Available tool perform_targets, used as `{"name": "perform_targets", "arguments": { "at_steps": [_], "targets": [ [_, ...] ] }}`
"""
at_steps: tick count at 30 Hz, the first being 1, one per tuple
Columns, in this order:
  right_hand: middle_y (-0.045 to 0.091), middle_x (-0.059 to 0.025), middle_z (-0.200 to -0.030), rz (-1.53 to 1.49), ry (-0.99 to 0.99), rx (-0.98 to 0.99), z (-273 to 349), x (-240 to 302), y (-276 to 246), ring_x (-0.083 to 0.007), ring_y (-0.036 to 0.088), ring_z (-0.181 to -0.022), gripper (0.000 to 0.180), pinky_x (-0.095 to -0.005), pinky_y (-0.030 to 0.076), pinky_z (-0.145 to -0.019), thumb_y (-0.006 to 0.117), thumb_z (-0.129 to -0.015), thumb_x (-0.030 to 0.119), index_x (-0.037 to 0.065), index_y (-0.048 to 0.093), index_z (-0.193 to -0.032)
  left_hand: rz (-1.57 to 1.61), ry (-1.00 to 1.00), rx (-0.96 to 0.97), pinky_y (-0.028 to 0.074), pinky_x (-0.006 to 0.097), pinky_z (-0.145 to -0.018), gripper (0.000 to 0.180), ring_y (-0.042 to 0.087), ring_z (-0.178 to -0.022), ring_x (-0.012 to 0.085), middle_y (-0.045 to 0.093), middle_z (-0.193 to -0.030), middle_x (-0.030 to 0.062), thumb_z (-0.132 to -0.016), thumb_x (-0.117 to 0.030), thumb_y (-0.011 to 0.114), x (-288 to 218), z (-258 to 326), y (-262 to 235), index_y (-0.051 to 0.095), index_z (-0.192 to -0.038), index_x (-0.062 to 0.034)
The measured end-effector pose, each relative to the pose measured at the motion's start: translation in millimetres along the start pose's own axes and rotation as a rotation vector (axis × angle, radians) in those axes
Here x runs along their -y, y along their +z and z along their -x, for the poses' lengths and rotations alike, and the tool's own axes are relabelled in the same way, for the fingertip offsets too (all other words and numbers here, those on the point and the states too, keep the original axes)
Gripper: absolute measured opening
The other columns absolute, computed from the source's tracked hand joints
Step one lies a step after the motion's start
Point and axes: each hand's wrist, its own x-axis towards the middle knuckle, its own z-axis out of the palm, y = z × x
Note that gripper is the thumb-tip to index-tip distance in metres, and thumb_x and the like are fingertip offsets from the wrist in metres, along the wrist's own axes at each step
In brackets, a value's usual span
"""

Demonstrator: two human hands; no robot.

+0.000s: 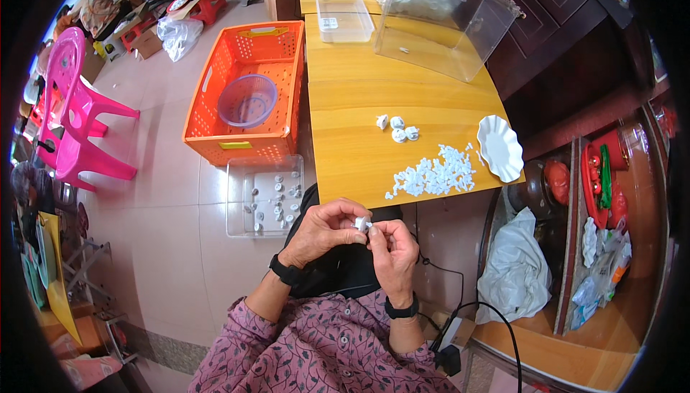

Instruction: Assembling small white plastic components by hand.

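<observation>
Showing as smooth yellow wood with a soft sheen: the worktop (pixel 359 105). Looking like matt white plastic: the small part (pixel 361 224) and the heap of parts (pixel 435 175). Gleaming as glossy clear plastic: the big box (pixel 445 19). Appearing as perforated orange plastic: the crate (pixel 244 98). Reflecting light as glossy tile: the floor (pixel 172 249).

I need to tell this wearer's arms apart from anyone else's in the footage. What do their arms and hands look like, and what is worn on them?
Both hands are bare, no gloves or rings visible. The left hand and right hand each have a black band at the wrist. Above the wrists come mauve-pink sleeves with a small pale floral print, pushed partway up the forearms.
</observation>
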Motion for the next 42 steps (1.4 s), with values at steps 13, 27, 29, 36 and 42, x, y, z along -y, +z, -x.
{"name": "perform_targets", "arguments": {
  "at_steps": [13, 27, 29, 36, 42],
  "targets": [
    [0.064, -0.0051, -0.077, 0.115, -0.027, 0.003, 1, 4, 3, -0.0089, 0.060, -0.064, 0.008, -0.0258, 0.049, -0.057, 0.065, -0.092, 0.006, 0.000, 0.060, -0.090, -0.082, 0.025, 0.029, 0.054, 0.023, -0.085, 0.033, 0.063, -0.092, 0.0082, 0.067, -0.105, 0.0027, -0.081, 0.001, 0.078, 0, 2, -2, 0.068, -0.113, -0.0007],
    [0.064, -0.0017, -0.082, -0.214, 0.183, 0.039, 2, 9, 8, -0.0053, 0.058, -0.067, 0.015, -0.0200, 0.049, -0.060, 0.063, -0.098, 0.015, 0.000, 0.060, -0.097, -0.009, -0.031, 0.026, 0.052, 0.021, -0.081, 0.030, 0.062, -0.090, 0.0062, 0.067, -0.103, 0.0016, -0.082, -0.001, 0.078, -3, 3, -5, 0.069, -0.110, 0.0001],
    [0.064, -0.0016, -0.082, -0.206, 0.185, 0.033, 1, 9, 9, -0.0051, 0.057, -0.067, 0.015, -0.0196, 0.048, -0.060, 0.063, -0.098, 0.016, 0.001, 0.061, -0.098, -0.023, -0.003, 0.008, 0.052, 0.022, -0.081, 0.030, 0.062, -0.089, 0.0065, 0.067, -0.102, 0.0015, -0.082, 0.000, 0.078, -4, 5, -8, 0.069, -0.111, -0.0003],
    [0.064, -0.0012, -0.082, -0.115, 0.180, -0.076, -3, -15, 2, -0.0062, 0.059, -0.066, 0.013, -0.0216, 0.049, -0.060, 0.064, -0.097, 0.014, 0.001, 0.062, -0.096, -0.059, 0.062, -0.545, 0.053, 0.023, -0.071, 0.026, 0.064, -0.079, 0.0093, 0.067, -0.096, 0.0031, -0.088, -0.007, 0.073, -5, 10, -49, 0.066, -0.112, -0.0009],
    [0.064, -0.0048, -0.084, 0.195, -0.009, -0.127, -11, -40, -8, -0.0111, 0.060, -0.068, 0.012, -0.0262, 0.050, -0.062, 0.064, -0.095, 0.010, -0.001, 0.063, -0.099, 0.083, -0.065, -0.902, 0.057, 0.026, -0.067, 0.028, 0.064, -0.072, 0.0152, 0.064, -0.088, 0.0069, -0.089, -0.009, 0.073, 34, 19, -126, 0.061, -0.111, 0.0033]
  ]
}}
